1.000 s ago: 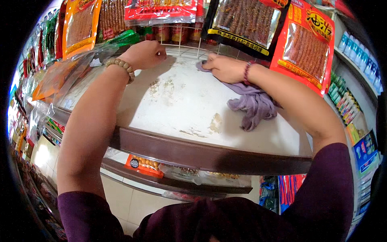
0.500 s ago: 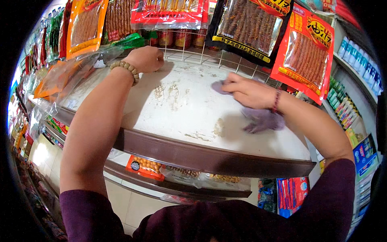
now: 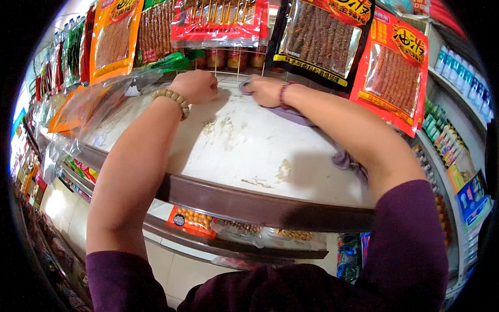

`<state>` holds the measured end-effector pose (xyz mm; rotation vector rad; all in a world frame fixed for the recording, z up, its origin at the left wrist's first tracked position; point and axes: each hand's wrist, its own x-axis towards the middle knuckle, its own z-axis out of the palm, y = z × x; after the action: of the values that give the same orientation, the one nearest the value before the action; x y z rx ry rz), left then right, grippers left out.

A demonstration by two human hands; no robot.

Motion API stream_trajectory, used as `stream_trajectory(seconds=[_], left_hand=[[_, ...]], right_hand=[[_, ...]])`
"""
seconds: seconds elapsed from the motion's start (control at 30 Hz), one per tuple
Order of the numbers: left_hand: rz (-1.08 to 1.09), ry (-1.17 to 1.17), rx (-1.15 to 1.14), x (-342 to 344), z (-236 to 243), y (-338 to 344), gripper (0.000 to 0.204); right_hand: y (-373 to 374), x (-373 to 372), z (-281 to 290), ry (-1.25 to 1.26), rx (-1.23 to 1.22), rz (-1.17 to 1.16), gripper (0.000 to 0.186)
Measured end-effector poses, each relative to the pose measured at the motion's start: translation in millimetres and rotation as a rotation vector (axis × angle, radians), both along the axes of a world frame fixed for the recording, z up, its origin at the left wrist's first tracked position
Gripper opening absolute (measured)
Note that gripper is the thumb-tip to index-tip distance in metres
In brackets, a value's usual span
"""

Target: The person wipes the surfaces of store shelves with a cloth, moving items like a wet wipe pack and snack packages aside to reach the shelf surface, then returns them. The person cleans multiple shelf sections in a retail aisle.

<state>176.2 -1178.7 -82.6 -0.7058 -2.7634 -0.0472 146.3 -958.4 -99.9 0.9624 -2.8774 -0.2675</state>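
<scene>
My right hand (image 3: 266, 92) grips a thin purple-grey cloth (image 3: 292, 115) near the back of a white shelf board (image 3: 234, 156). The cloth trails from under my wrist toward the shelf's right side, partly hidden by my forearm. To its left, my left hand (image 3: 196, 87) is closed in a fist at the rear of the board, close to the wire grid (image 3: 238, 61). Whatever its curled fingers may hold is hidden. Brown stains and worn patches mark the board between my arms.
Snack-stick packets hang above the board's back edge, including a black one (image 3: 321, 41) and a red one (image 3: 393, 73). Clear plastic with an orange packet (image 3: 75, 110) lies at the left. Bagged nuts (image 3: 195, 221) sit on the shelf below the brown front edge (image 3: 260, 205).
My right hand has swept the cloth leftward and back, close to the grid and my left hand. Fewer stains show at the lower middle. My left hand stays in nearly the same place.
</scene>
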Motion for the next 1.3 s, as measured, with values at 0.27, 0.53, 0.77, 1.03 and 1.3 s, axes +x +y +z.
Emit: stream_trajectory(seconds=[0.27, 0.53, 0.77, 1.03, 1.3], left_hand=[[0.014, 0.026, -0.016, -10.0, -2.5, -13.5, 0.025], [0.143, 0.124, 0.085, -20.4, -6.6, -14.2, 0.024], [0.264, 0.129, 0.172, -12.9, -0.1, -12.8, 0.030], [0.290, 0.149, 0.243, -29.9, -1.7, -35.3, 0.029], [0.181, 0.646, 0.865, -2.4, 34.5, -37.0, 0.020]], right_hand=[[19.1, 7.1, -1.6, -0.028, 0.012, -0.083, 0.056], [39.6, 8.5, 0.5, -0.024, -0.097, 0.017, 0.048], [-47.7, -37.6, 1.3, 0.017, 0.119, -0.014, 0.043], [-79.8, -40.2, 3.2, 0.030, 0.022, -0.008, 0.040], [25.5, 21.9, -0.4, -0.010, -0.053, 0.013, 0.039]])
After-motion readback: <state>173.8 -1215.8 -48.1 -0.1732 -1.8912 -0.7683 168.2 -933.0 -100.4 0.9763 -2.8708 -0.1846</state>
